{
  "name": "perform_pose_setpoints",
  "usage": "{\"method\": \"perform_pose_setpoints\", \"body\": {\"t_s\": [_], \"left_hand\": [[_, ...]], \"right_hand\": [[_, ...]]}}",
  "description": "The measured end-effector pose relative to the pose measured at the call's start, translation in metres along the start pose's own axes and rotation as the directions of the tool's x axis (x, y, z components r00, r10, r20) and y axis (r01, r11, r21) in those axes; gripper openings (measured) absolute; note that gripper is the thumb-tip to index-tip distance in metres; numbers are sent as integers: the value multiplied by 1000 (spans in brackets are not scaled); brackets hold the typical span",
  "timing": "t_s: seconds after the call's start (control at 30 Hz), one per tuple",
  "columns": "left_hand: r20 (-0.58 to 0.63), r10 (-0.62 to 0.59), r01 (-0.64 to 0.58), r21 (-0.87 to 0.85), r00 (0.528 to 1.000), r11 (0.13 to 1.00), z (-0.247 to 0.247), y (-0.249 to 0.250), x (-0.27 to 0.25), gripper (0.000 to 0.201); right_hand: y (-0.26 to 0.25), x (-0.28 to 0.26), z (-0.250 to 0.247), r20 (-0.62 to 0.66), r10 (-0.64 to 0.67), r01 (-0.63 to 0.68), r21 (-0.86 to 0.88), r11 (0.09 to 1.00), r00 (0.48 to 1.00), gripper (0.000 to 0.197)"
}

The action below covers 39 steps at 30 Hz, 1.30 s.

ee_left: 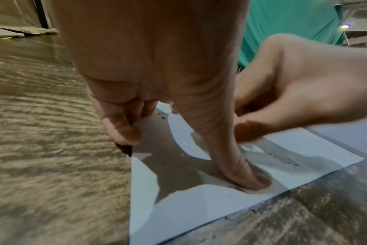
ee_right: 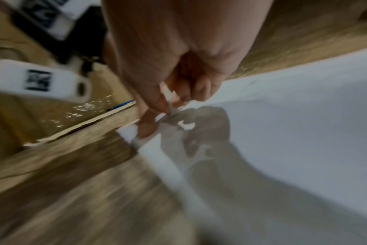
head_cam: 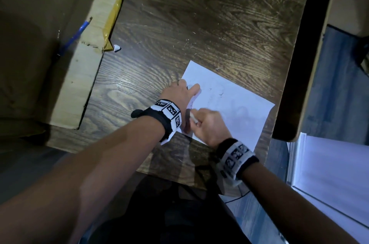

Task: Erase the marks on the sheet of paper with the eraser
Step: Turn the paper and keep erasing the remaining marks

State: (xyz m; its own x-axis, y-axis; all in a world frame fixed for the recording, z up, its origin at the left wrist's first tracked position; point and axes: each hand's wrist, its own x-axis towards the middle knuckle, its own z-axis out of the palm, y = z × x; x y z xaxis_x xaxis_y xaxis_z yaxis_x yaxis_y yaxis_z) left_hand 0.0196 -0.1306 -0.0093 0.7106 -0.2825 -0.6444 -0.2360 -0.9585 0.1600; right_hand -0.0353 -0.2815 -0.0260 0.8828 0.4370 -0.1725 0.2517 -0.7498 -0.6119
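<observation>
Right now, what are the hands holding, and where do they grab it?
The right hand pinches a small white eraser by its upper end between the fingertips. The left hand holds nothing; it presses on the sheet of paper near its left edge.

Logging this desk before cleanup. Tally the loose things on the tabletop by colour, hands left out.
White: 3, the sheet of paper, the eraser in the right hand, a small scrap by the cardboard.
Blue: 1, a pen on the cardboard.
Brown: 1, the cardboard.
Total: 5
</observation>
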Motion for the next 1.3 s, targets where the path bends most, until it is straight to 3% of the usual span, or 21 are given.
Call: {"method": "perform_pose_setpoints", "body": {"t_s": [0.17,0.23,0.33,0.4,0.5,0.57,0.67,0.73,0.8,0.9,1.07,1.2,1.3], "left_hand": [[28,16,-16,1,999,1000,-2,0,0,114],[24,0,1,-17,1000,1000,-1,1,0,111],[2,-9,9,4,1000,1000,0,1,2,109],[29,5,-5,7,1000,1000,0,0,3,116],[46,10,-11,5,999,1000,-3,1,1,116],[42,-3,3,2,999,1000,-2,2,0,116],[9,-22,22,23,1000,999,0,2,1,113],[14,-10,10,40,1000,999,0,2,2,117],[26,-1,-1,46,1000,999,-2,1,0,117],[28,-2,1,35,1000,999,-3,2,-2,114],[16,-12,12,18,1000,1000,0,2,3,115],[14,-2,1,25,1000,1000,-1,2,0,116],[2,-15,15,2,1000,1000,0,3,0,118]], "right_hand": [[17,39,-13,-153,140,-143,-4,990,978,29],[-2,19,1,-101,159,-155,47,987,982,32],[-9,-2,6,45,89,-92,85,992,995,29],[6,14,-4,-17,78,-78,17,997,997,28],[18,38,-12,-157,173,-177,-9,984,972,28],[8,27,-1,-166,191,-191,20,981,967,29],[-7,1,8,-64,89,-87,22,996,994,27],[6,12,-4,-66,43,-45,-37,998,997,30],[20,39,-19,-141,88,-101,-90,991,986,33],[19,43,-12,-193,200,-208,-23,978,961,36],[4,10,-4,-82,-4,1,-29,1000,997,36],[26,48,-19,-189,94,-111,-79,991,977,33],[7,20,2,-210,176,-173,33,984,962,41]]}}
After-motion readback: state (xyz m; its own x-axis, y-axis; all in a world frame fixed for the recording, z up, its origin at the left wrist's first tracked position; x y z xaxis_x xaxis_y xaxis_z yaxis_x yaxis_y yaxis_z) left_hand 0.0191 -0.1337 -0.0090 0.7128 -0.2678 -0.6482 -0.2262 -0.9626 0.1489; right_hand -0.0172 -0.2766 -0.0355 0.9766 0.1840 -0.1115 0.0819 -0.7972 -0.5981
